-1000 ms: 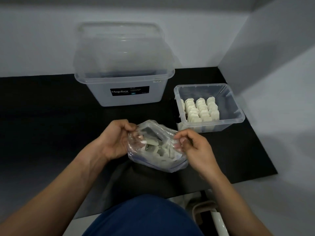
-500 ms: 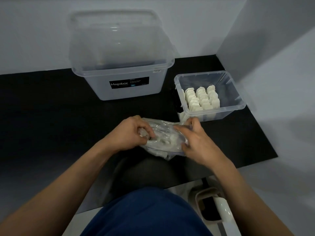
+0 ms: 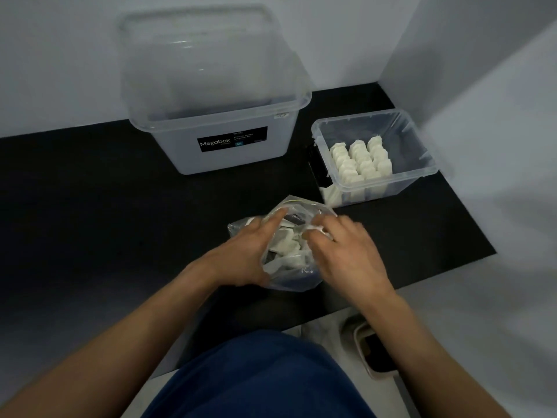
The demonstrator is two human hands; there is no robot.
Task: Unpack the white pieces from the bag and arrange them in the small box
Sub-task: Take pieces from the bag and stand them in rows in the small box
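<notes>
A clear plastic bag (image 3: 289,267) holding several white pieces (image 3: 286,247) lies on the black mat in front of me. My left hand (image 3: 244,254) grips the bag's left side, index finger stretched along its top and thumb beneath. My right hand (image 3: 343,254) has its fingers curled at the bag's right edge near the opening, pinching the plastic; motion blur hides the fingertips. The small clear box (image 3: 422,173) stands to the back right of the bag, with three neat rows of white pieces (image 3: 358,161) standing in its front half.
A large clear Megabox tub (image 3: 217,116) stands at the back, left of the small box. The black mat (image 3: 90,206) covers the table. White walls close in behind and on the right. A beige object (image 3: 370,351) sits on the floor below the table edge.
The bag, held up and open a second ago, has come down onto the mat. Both hands shifted with it and now press and hold it from the sides.
</notes>
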